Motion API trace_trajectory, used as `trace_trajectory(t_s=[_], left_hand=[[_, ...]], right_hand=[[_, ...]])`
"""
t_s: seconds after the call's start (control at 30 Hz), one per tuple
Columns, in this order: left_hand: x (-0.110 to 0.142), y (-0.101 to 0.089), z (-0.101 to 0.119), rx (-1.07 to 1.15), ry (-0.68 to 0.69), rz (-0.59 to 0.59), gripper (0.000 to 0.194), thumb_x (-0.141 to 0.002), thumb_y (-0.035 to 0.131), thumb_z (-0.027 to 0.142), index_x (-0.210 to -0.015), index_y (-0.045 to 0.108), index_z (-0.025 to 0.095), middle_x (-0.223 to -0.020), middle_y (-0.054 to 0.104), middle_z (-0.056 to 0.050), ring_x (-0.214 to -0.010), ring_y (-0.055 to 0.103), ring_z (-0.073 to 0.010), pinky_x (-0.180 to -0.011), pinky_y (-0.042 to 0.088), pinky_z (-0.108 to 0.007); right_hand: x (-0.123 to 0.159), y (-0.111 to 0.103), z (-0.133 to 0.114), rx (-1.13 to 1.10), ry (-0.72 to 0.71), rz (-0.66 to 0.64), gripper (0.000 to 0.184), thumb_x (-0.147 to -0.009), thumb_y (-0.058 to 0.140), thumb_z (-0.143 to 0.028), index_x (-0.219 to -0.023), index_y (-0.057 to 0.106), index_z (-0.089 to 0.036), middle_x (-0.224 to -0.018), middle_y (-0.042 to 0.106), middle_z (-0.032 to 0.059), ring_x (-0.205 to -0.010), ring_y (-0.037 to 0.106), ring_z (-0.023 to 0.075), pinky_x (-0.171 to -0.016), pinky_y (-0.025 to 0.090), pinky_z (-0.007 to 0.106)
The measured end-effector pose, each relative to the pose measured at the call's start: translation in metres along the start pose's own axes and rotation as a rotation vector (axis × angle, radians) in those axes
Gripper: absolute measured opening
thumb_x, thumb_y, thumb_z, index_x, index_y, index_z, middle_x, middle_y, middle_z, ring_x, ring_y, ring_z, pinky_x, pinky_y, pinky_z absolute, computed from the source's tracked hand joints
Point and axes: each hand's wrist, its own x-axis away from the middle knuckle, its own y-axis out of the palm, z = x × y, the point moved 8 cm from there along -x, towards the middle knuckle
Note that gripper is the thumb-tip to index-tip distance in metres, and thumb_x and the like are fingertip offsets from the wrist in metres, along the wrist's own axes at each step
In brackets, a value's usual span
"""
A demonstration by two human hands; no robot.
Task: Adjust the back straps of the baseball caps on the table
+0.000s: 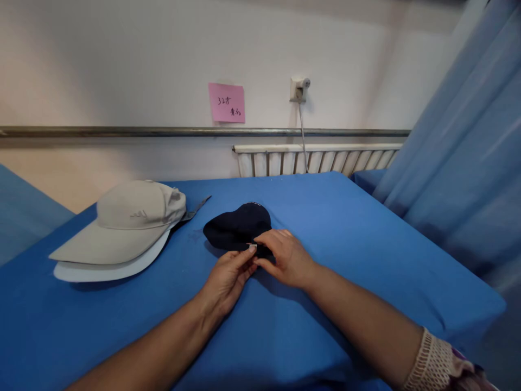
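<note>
A dark navy cap (236,225) rests on the blue-covered bed in front of me. My left hand (230,277) is closed on its near edge, with the thumb on a small pale piece (253,246), perhaps a buckle or tag. Right beside it, my right hand (287,258) curls thumb and fingers round the cap's near right edge. The fingertips of both hands almost meet, and they partly hide that edge. To the left lie a beige cap (134,212) and, under its brim, a second, paler brim (118,271).
The blue sheet (366,260) covers the bed up to the wall. Behind it are a white radiator (325,157), a metal rail (142,131), a pink note (227,103) and a socket (299,89) with a hanging cord. A blue curtain (459,136) hangs at the right.
</note>
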Motion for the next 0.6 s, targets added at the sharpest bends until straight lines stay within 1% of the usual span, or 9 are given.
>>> trace_trajectory(t_s=[0.03,0.1,0.17,0.2,0.27,0.33,0.4,0.53,0.6], left_hand=[[-0.002,-0.002,0.000,0.022,-0.007,0.012,0.012,-0.070,0.080,0.012,-0.069,0.068,0.011,-0.071,0.067,-0.002,-0.068,0.063,-0.0102,-0.065,0.054,-0.020],[-0.004,-0.005,0.002,0.063,-0.029,0.022,0.012,-0.071,0.080,0.012,-0.070,0.068,0.011,-0.071,0.067,-0.002,-0.067,0.063,-0.0107,-0.064,0.054,-0.021],[-0.006,-0.006,0.004,0.092,-0.051,0.011,0.011,-0.071,0.079,0.011,-0.071,0.067,0.012,-0.071,0.067,-0.002,-0.067,0.064,-0.0110,-0.064,0.054,-0.023],[-0.006,-0.006,0.005,0.105,-0.058,0.003,0.011,-0.072,0.078,0.010,-0.072,0.067,0.012,-0.072,0.068,-0.002,-0.066,0.064,-0.0109,-0.064,0.054,-0.023],[-0.005,-0.004,0.008,0.124,-0.059,-0.010,0.010,-0.073,0.077,0.009,-0.074,0.067,0.012,-0.073,0.068,-0.002,-0.066,0.064,-0.0103,-0.064,0.054,-0.022],[-0.003,-0.003,0.010,0.134,-0.058,-0.020,0.010,-0.074,0.076,0.008,-0.075,0.067,0.013,-0.074,0.069,-0.002,-0.066,0.064,-0.0097,-0.065,0.054,-0.022],[-0.002,-0.002,0.010,0.133,-0.051,-0.027,0.011,-0.074,0.076,0.009,-0.073,0.066,0.013,-0.073,0.069,-0.001,-0.065,0.064,-0.0096,-0.065,0.054,-0.021],[0.000,-0.002,0.011,0.116,-0.030,-0.018,0.015,-0.074,0.076,0.009,-0.068,0.063,0.014,-0.069,0.067,-0.001,-0.064,0.065,-0.0106,-0.063,0.054,-0.021],[0.000,-0.002,0.010,0.104,-0.028,-0.015,0.015,-0.076,0.074,0.008,-0.069,0.063,0.013,-0.068,0.067,-0.002,-0.064,0.065,-0.0107,-0.062,0.054,-0.021]], right_hand=[[0.000,-0.005,0.000,-0.042,0.002,0.031,0.032,-0.086,0.063,-0.027,-0.117,0.054,-0.020,-0.108,0.066,0.0077,-0.100,0.060,0.0223,-0.086,0.046,0.040],[0.002,-0.018,0.008,-0.139,0.061,0.164,0.028,-0.089,0.060,-0.030,-0.115,0.055,-0.021,-0.105,0.066,0.0073,-0.095,0.062,0.0204,-0.085,0.048,0.038],[0.007,-0.031,0.027,-0.240,0.191,0.346,0.020,-0.092,0.053,-0.030,-0.109,0.058,-0.021,-0.098,0.066,0.0061,-0.087,0.064,0.0177,-0.081,0.051,0.035],[0.010,-0.034,0.037,-0.288,0.260,0.421,0.017,-0.094,0.051,-0.031,-0.105,0.058,-0.021,-0.095,0.067,0.0056,-0.083,0.064,0.0166,-0.078,0.052,0.033],[0.015,-0.033,0.053,-0.368,0.364,0.509,0.017,-0.095,0.048,-0.032,-0.098,0.059,-0.020,-0.089,0.067,0.0046,-0.075,0.064,0.0149,-0.073,0.052,0.031],[0.016,-0.029,0.059,-0.409,0.399,0.522,0.019,-0.095,0.047,-0.033,-0.094,0.059,-0.020,-0.085,0.067,0.0039,-0.070,0.062,0.0137,-0.068,0.052,0.029],[0.015,-0.027,0.056,-0.395,0.384,0.493,0.018,-0.094,0.048,-0.032,-0.092,0.060,-0.020,-0.082,0.066,0.0030,-0.069,0.061,0.0134,-0.067,0.051,0.028],[0.008,-0.021,0.033,-0.294,0.240,0.342,0.011,-0.089,0.058,-0.028,-0.096,0.062,-0.020,-0.084,0.065,0.0022,-0.072,0.060,0.0135,-0.070,0.051,0.028],[0.006,-0.015,0.022,-0.257,0.162,0.247,0.016,-0.086,0.062,-0.026,-0.100,0.062,-0.020,-0.089,0.064,0.0031,-0.077,0.061,0.0142,-0.072,0.052,0.029]])
